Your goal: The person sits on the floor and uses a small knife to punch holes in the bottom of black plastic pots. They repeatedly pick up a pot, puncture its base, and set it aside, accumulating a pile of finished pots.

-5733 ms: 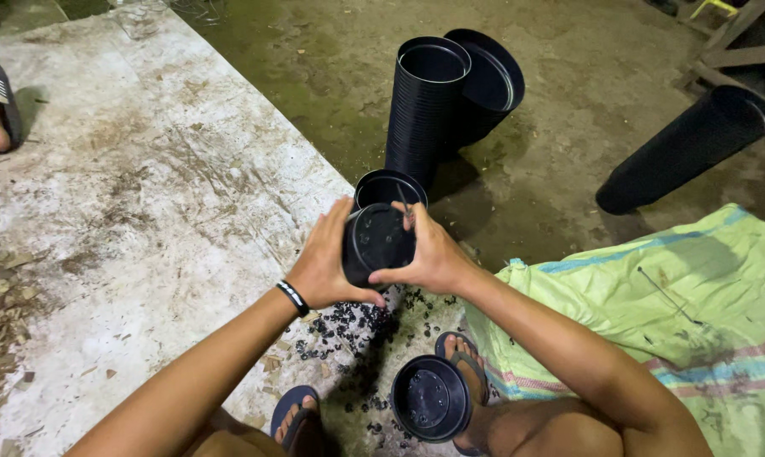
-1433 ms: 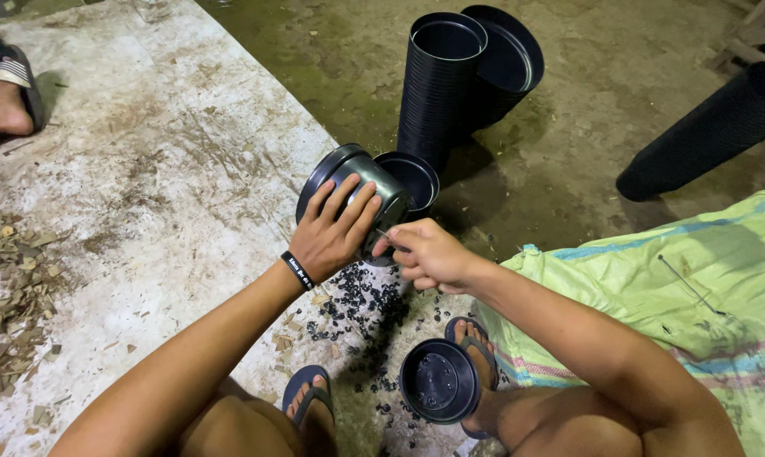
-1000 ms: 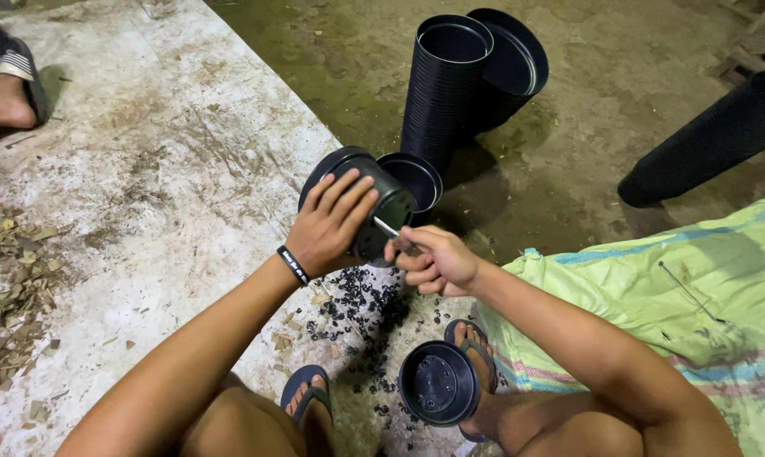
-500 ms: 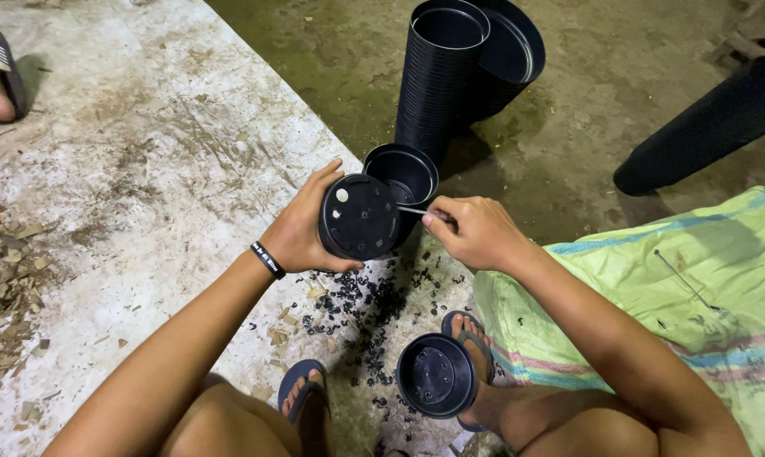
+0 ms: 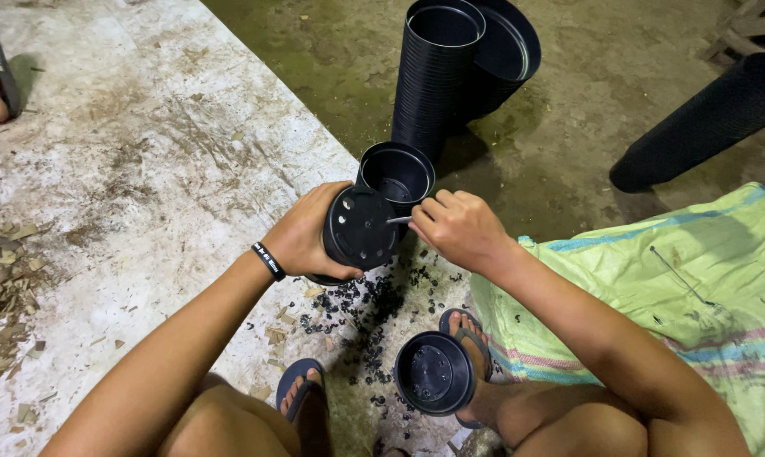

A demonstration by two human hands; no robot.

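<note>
Left hand (image 5: 302, 237) grasping tilted black pot (image 5: 361, 228); right hand (image 5: 458, 228) clenched on thin metal tool (image 5: 399, 219), piercing base; steadiness needed.

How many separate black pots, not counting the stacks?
3: one in the left hand, pot; one upright behind it; one by the right foot. Stacks may hide more.

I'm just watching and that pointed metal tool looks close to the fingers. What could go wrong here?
Two risks stand out. The right hand drives a thin metal tool at the base of the black pot, which the left hand grips from the side; a slip could jab those fingers. Also, black plastic bits lie scattered around the sandalled feet, so they could get underfoot or hide a dropped tool.
</note>
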